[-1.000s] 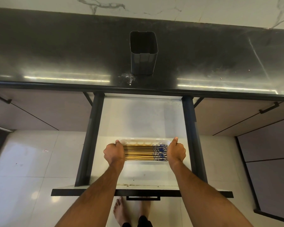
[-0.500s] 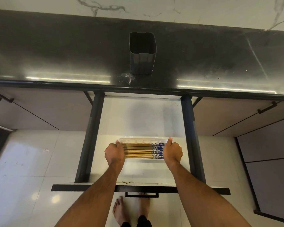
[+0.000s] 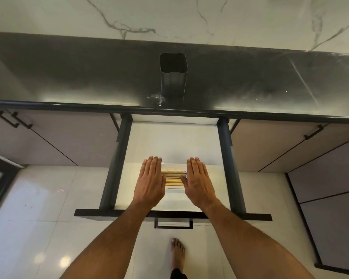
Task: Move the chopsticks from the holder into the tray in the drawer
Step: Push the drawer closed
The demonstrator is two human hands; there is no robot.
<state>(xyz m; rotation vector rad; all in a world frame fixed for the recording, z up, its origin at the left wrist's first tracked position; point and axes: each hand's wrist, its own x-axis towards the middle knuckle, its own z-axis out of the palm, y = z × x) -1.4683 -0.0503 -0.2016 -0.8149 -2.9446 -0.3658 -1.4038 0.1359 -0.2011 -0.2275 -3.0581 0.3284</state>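
Head view shows both hands flat and spread, left hand (image 3: 151, 181) and right hand (image 3: 197, 181), gripping nothing, over the tray (image 3: 174, 190) in the open drawer (image 3: 172, 141). Chopsticks (image 3: 173, 178) lie inside, long axis nine to three o'clock. Light, stiff, probably slick; I'd pinch mid-length. Holder (image 3: 173, 76) at twelve looks empty
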